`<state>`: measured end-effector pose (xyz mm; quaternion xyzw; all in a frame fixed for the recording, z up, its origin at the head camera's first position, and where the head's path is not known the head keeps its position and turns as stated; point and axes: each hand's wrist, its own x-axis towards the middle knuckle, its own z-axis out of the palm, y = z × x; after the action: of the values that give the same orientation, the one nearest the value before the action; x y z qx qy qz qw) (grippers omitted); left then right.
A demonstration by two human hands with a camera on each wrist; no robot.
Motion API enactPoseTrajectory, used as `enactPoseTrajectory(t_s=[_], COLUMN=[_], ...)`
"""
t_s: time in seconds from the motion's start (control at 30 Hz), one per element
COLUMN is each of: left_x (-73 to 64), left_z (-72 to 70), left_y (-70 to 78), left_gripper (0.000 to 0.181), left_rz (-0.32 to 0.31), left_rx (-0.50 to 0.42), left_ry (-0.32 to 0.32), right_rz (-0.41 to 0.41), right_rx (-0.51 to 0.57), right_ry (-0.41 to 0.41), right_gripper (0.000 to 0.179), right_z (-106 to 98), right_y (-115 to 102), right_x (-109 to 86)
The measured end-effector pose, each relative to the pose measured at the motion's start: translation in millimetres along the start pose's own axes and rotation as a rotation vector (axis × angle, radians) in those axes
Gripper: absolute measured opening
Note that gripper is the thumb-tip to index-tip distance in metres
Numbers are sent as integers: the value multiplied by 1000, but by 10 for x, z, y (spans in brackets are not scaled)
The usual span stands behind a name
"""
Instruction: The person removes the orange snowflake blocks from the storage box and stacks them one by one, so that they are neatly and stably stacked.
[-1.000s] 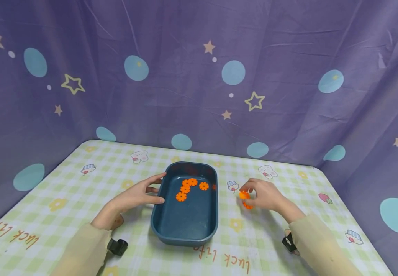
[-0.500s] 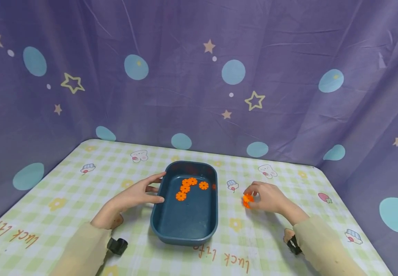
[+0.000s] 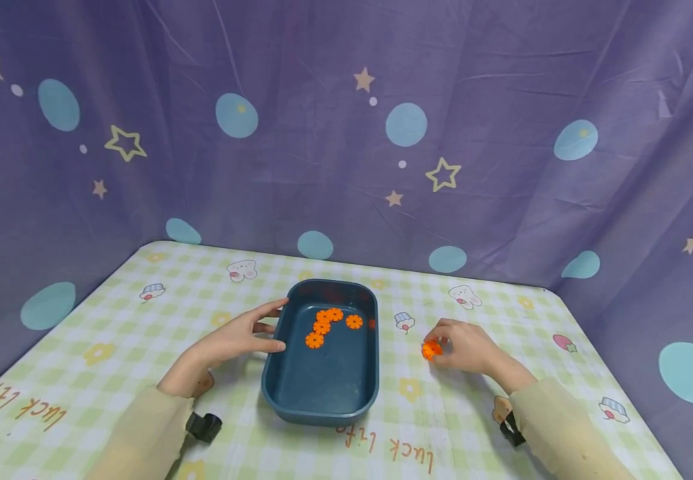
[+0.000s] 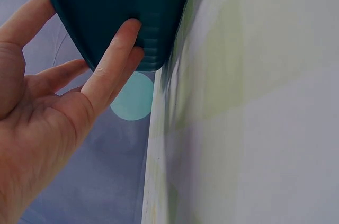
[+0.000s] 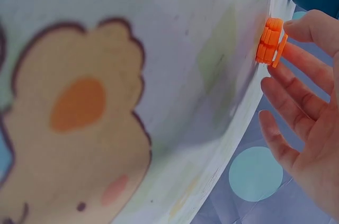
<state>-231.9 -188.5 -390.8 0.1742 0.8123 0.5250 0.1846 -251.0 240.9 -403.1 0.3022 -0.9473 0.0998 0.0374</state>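
Observation:
Orange notched plastic discs (image 3: 314,341), several of them, lie flat inside a dark blue rectangular tray (image 3: 324,420). My left hand (image 3: 235,341) rests against the tray's left side with spread, fairly straight fingers. In the left wrist view, its fingertips (image 4: 124,30) touch the outer wall. To the right of the tray, my right hand (image 3: 466,345) pinches an orange notched disc (image 5: 280,50) between thumb and index finger, low over the table. Right beside that disc, a small orange stack (image 5: 268,40) of the same discs stands on the cloth. The right hand's other fingers are loosely bent.
A green-and-white checked cloth (image 3: 490,413) printed with cartoon figures covers the table. Behind it hangs a purple curtain (image 3: 334,167) with stars and blue spots. Black straps with small devices (image 3: 204,427) sit at both wrists.
My right hand has shifted slightly right and nearer to me. The orange discs at its fingertips, spread apart earlier, now sit close together. The left hand and tray have stayed put.

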Motion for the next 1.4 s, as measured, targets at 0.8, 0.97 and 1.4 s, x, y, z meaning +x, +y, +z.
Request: enactPoseTrajectory(t_s=[0.8,0.97,1.4], left_x=[5,3,-2], left_z=[0,4,6], left_y=[-11,-13,-12], left_gripper=[80,80,80], left_rz=[8,8,15], left_rx=[-7,2,5], left_ry=[2,5,5], right_rz=[-9,-12,-68], right_rx=[-10,-3,-13], right_ry=[-8,-2,47], right_gripper=[22,24,21], right_z=[-14,-49,-185], right_y=[-11,-15,-177], right_x=[5,23,249])
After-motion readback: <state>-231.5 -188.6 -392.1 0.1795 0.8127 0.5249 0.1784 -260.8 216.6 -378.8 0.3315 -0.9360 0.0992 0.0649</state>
